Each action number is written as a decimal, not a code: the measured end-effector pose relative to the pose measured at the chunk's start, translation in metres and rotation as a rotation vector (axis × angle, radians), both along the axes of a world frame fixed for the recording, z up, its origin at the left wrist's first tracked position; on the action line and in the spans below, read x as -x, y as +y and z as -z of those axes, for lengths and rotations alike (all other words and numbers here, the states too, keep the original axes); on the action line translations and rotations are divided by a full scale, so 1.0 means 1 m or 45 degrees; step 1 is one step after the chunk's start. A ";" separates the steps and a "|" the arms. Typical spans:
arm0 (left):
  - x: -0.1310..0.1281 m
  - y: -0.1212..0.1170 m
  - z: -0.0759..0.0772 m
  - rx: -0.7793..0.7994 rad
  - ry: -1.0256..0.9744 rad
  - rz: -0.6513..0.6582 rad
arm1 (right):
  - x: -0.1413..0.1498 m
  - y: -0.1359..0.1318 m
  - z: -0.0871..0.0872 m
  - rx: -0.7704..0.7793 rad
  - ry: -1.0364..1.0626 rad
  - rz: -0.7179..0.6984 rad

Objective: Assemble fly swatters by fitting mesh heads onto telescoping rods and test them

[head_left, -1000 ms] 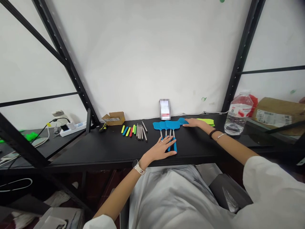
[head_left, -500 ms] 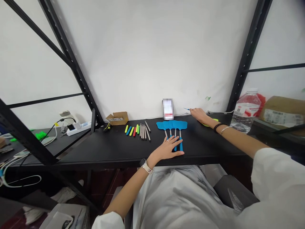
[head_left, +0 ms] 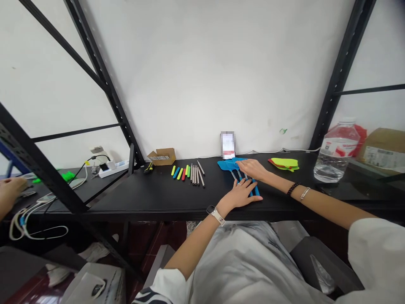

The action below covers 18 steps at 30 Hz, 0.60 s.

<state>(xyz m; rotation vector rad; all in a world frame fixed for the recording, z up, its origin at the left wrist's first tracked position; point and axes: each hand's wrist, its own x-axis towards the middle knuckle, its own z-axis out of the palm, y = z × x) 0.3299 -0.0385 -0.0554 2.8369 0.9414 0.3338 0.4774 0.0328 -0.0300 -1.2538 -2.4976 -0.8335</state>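
Several blue flat-headed tools that look like fly swatters lie fanned on the black desk, with thin metal shafts and blue handles. My left hand (head_left: 242, 194) rests flat across their handles (head_left: 256, 190), fingers apart. At the blue heads (head_left: 226, 165), my right hand (head_left: 251, 169) has its fingers pressed together on one of them, covering part of the fan. What lies under its palm is hidden.
Left of them lie several highlighters (head_left: 180, 173) and grey pens (head_left: 198, 175). A small open carton (head_left: 163, 157) and a phone (head_left: 228, 145) stand by the wall. To the right are yellow-green flat pieces (head_left: 284, 164) and a water bottle (head_left: 335, 154). Another person's hand (head_left: 12, 192) shows far left.
My right hand has come down and towards me from near the wall, where it held a thin blue thing, onto the blue heads. My left hand stays on the handles. Another person's hand has appeared.
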 end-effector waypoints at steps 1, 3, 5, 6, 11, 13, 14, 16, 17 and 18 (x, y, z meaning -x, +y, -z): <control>0.001 -0.001 -0.001 0.000 -0.003 0.010 | 0.005 -0.001 0.001 0.001 -0.003 -0.032; 0.003 -0.002 -0.003 0.004 -0.011 0.042 | 0.013 -0.001 0.002 0.003 -0.003 -0.084; 0.005 -0.005 -0.004 0.009 -0.019 0.081 | 0.021 -0.001 0.002 0.007 0.002 -0.123; 0.006 -0.007 -0.005 0.010 -0.023 0.101 | 0.024 -0.001 0.002 0.011 0.006 -0.135; 0.006 -0.012 -0.005 -0.004 -0.071 0.181 | 0.035 0.000 0.003 0.056 0.027 -0.175; 0.002 -0.010 -0.004 0.017 -0.065 0.217 | 0.036 0.000 0.003 0.089 0.042 -0.183; 0.000 -0.008 -0.004 0.031 -0.054 0.232 | 0.035 0.001 0.002 0.105 0.054 -0.182; -0.007 -0.003 -0.004 0.048 -0.033 0.240 | 0.032 0.002 0.000 0.137 0.084 -0.179; -0.010 -0.001 -0.003 0.045 -0.029 0.235 | 0.031 0.002 -0.001 0.153 0.100 -0.180; -0.013 0.000 -0.003 0.039 -0.028 0.227 | 0.029 0.002 -0.002 0.166 0.114 -0.181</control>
